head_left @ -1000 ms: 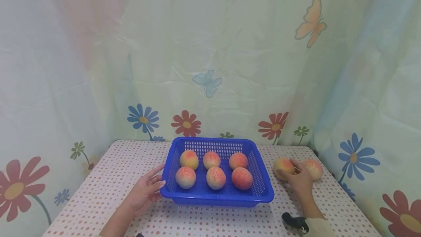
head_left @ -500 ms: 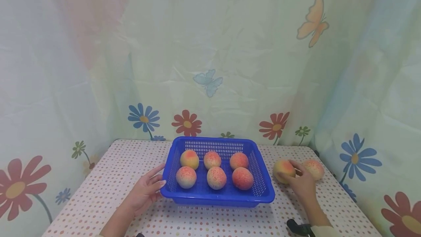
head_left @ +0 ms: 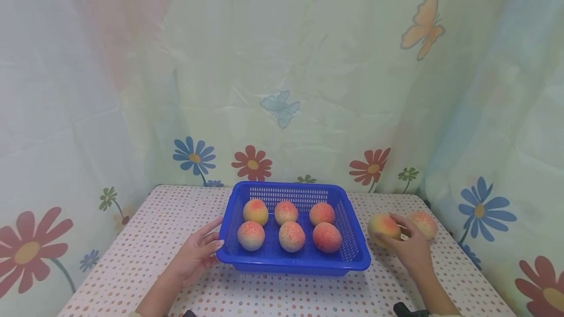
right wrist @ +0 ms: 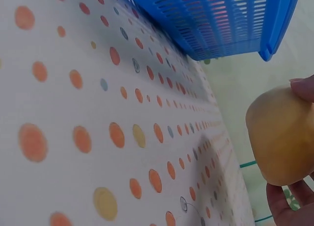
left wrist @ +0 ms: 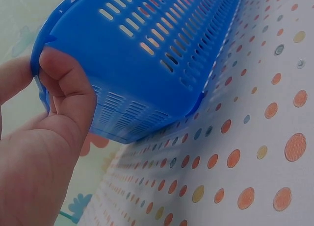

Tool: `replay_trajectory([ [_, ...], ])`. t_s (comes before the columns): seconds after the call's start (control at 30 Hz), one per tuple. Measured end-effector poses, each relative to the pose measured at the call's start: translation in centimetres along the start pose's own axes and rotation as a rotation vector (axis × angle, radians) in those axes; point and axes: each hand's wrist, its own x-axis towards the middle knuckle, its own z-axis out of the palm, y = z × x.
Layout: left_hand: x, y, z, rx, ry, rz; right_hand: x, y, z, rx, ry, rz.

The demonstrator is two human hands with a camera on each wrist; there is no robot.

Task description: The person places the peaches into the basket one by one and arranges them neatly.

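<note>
At the middle of the table stands a blue plastic basket with perforated walls. Several peaches lie inside it in two rows, among them a red one and a yellow one. My left hand grips the rim at the basket's left side, thumb and fingers around the edge. To the right of the basket, my right hand holds a yellow-red peach between thumb and fingers. In the right wrist view that peach appears slightly above the table, with a shadow beneath.
Another pale, red-speckled peach lies behind the right hand, near the table's right edge. The table has a dotted white cover. A flower-printed curtain encloses the back and both sides.
The right wrist has shifted slightly right and toward the front edge, still holding the peach. The head view has drifted a little. The left hand stays on the basket rim.
</note>
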Motion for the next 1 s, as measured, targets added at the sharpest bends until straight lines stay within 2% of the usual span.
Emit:
replay_trajectory([
  [0.4,0.0,0.1,0.1,0.004,0.007,-0.007,-1.9,-1.6,-2.0,-0.052,-0.003,-0.200],
  [0.63,-0.2,0.2,0.1,-0.002,0.016,-0.013,-3.1,-3.5,-3.0,-0.016,-0.048,-0.245],
  [1.0,-0.3,0.3,0.1,-0.014,-0.009,-0.006,-4.6,-6.1,-3.1,0.002,-0.066,-0.327],
])
